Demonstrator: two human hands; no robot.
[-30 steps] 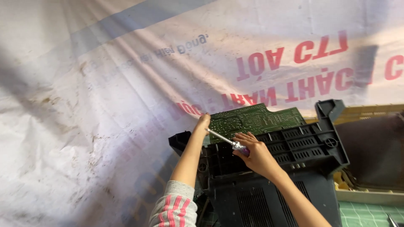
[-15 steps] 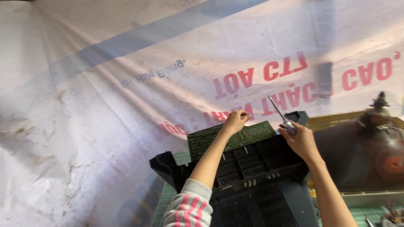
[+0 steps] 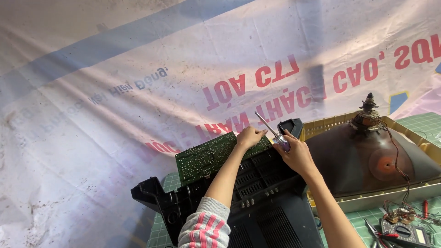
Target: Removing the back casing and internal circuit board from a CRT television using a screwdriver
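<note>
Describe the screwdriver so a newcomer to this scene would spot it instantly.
Start at the black plastic casing low in the middle, with the green circuit board at its far edge. Beside the board, the right hand grips the screwdriver: the only thin metal shaft here, rising from a translucent purple handle.

Grey sleeve with pink stripes point(image 3: 205, 228), ribbed cuff, bare forearms

A big white banner point(image 3: 138, 92) with red letters hangs behind, an old TV tube point(image 3: 367, 156) lies in its yellowish frame point(image 3: 390, 202) — and a meter point(image 3: 406, 234) sits on the green mat point(image 3: 418, 124).
</note>
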